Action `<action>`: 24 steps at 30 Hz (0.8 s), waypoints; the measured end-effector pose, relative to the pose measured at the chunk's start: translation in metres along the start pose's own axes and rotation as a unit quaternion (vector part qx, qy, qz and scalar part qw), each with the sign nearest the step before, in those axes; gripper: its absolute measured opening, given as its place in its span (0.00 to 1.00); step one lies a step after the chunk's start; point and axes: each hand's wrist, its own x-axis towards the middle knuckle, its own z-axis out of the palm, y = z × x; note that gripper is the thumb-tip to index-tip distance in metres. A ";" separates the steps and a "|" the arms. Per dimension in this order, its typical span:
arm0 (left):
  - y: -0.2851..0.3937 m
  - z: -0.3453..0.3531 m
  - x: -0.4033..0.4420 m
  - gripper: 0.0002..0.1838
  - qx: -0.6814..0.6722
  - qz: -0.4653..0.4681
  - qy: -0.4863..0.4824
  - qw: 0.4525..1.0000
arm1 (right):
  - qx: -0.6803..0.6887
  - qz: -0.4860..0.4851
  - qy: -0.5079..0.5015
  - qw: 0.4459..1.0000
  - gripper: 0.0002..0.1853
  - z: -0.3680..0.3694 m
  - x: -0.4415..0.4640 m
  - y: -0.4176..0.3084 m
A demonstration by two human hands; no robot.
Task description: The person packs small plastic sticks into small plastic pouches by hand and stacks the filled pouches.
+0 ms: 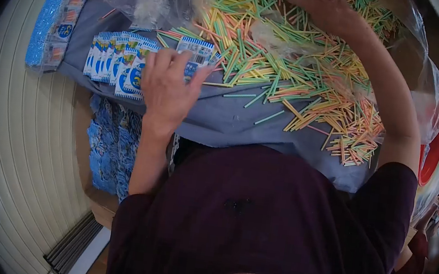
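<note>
Left hand [171,84] over barcode packet [201,50], upper centre-left of frame, grip apart, thumb and fingers spread; packet's long axis runs roughly up-down, top edge tilted slightly. Row of packets [113,61] just left of the hand, overlapping, long axes also near up-down. Right hand [323,8] at top of frame among colored sticks [287,74] pointing many ways on the cloth-covered bench [216,117], can't tell its grip.
</note>
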 end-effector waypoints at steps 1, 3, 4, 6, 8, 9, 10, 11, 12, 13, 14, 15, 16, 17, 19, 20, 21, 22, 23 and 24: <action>0.006 0.005 0.000 0.17 0.001 0.002 -0.001 1.000 | 0.008 0.004 0.002 1.000 0.16 0.001 0.003 -0.001; 0.013 0.017 -0.001 0.15 0.057 0.012 0.002 0.998 | 0.023 0.016 0.005 1.000 0.16 -0.005 0.001 -0.012; 0.015 0.019 -0.002 0.15 0.056 0.016 -0.001 0.998 | 0.030 0.023 0.005 0.999 0.16 -0.007 -0.005 -0.006; 0.017 0.021 -0.004 0.13 0.091 0.022 0.023 0.995 | 0.046 0.026 0.006 0.999 0.17 -0.011 -0.012 -0.004; 0.010 0.027 -0.005 0.11 0.061 0.026 0.040 0.997 | 0.058 0.023 0.011 0.998 0.17 -0.017 -0.021 0.001; 0.006 0.029 -0.006 0.10 0.031 0.032 0.051 0.998 | 0.064 0.024 0.012 0.998 0.17 -0.020 -0.024 0.005; 0.003 0.031 -0.007 0.10 0.029 0.033 0.051 0.998 | 0.070 0.027 0.012 0.997 0.17 -0.021 -0.027 0.006; 0.001 0.032 -0.007 0.08 -0.040 0.011 0.077 0.996 | 0.076 0.032 0.012 0.997 0.17 -0.022 -0.031 0.006; 0.001 0.034 -0.008 0.06 -0.109 -0.012 0.101 0.989 | 0.081 0.037 0.011 0.996 0.17 -0.023 -0.034 0.009; 0.002 0.036 -0.008 0.06 -0.112 -0.010 0.102 0.988 | 0.086 0.040 0.012 0.995 0.17 -0.026 -0.036 0.007; 0.002 0.037 -0.008 0.05 -0.129 0.000 0.114 0.985 | 0.091 0.042 0.014 0.995 0.17 -0.026 -0.037 0.008; 0.003 0.036 -0.009 0.05 -0.145 0.009 0.125 0.981 | 0.098 0.043 0.017 0.994 0.17 -0.026 -0.036 0.009; 0.004 0.034 -0.009 0.05 -0.144 0.010 0.127 0.981 | 0.106 0.044 0.020 0.993 0.17 -0.026 -0.037 0.010; 0.007 0.030 -0.007 0.05 -0.112 0.001 0.104 0.988 | 0.112 0.045 0.022 0.992 0.18 -0.025 -0.036 0.010; 0.010 0.027 -0.007 0.06 -0.080 -0.009 0.085 0.993 | 0.124 0.044 0.026 0.991 0.18 -0.023 -0.033 0.012; 0.010 0.025 -0.007 0.06 -0.086 -0.012 0.081 0.993 | 0.131 0.042 0.030 0.990 0.18 -0.021 -0.030 0.011; 0.008 0.024 -0.006 0.06 -0.093 -0.014 0.077 0.993 | 0.137 0.041 0.034 0.989 0.18 -0.023 -0.030 0.010; 0.005 0.024 -0.006 0.06 -0.092 -0.014 0.080 0.992 | 0.144 0.040 0.037 0.988 0.18 -0.021 -0.027 0.007; 0.001 0.026 -0.006 0.06 -0.090 0.005 0.117 0.989 | 0.150 0.040 0.037 0.987 0.18 -0.020 -0.024 0.004; 0.000 0.027 -0.007 0.06 -0.089 0.024 0.154 0.984 | 0.157 0.040 0.037 0.986 0.18 -0.020 -0.020 -0.005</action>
